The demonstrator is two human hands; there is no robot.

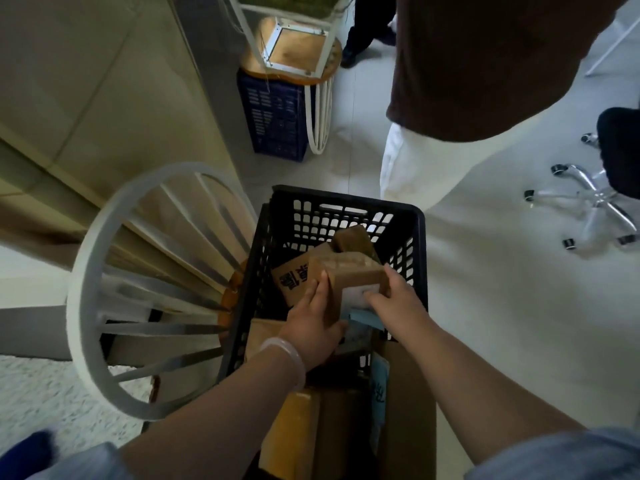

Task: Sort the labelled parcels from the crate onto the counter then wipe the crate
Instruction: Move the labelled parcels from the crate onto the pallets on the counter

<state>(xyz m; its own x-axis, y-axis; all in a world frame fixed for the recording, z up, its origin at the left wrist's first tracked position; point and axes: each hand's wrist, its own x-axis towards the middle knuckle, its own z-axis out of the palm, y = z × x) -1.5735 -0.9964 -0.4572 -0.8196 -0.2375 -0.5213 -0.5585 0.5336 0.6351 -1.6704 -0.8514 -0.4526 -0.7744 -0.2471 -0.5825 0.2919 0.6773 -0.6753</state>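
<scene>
Your two forearms reach in from the bottom edge, a pale bracelet (284, 355) on the left wrist. Between your hands sits a brown cardboard parcel (349, 275), raised over the middle of the black crate (346, 202). Its long axis runs across the crate from left to right, and its white label (356, 296) faces back toward you. Your left hand (311, 327) clasps the left end, fingers (323, 277) pressed together and laid up along that side, thumb tucked under the near edge. Your right hand (394, 303) wraps the right end, fingers curled over the corner and thumb lying across the label. Under the parcel lie a box with black print (294, 275) and a small brown parcel (353, 240) toward the far wall. An upturned white stool (104, 271) stands just beside the crate on your left, and another person (485, 64) stands beyond it
</scene>
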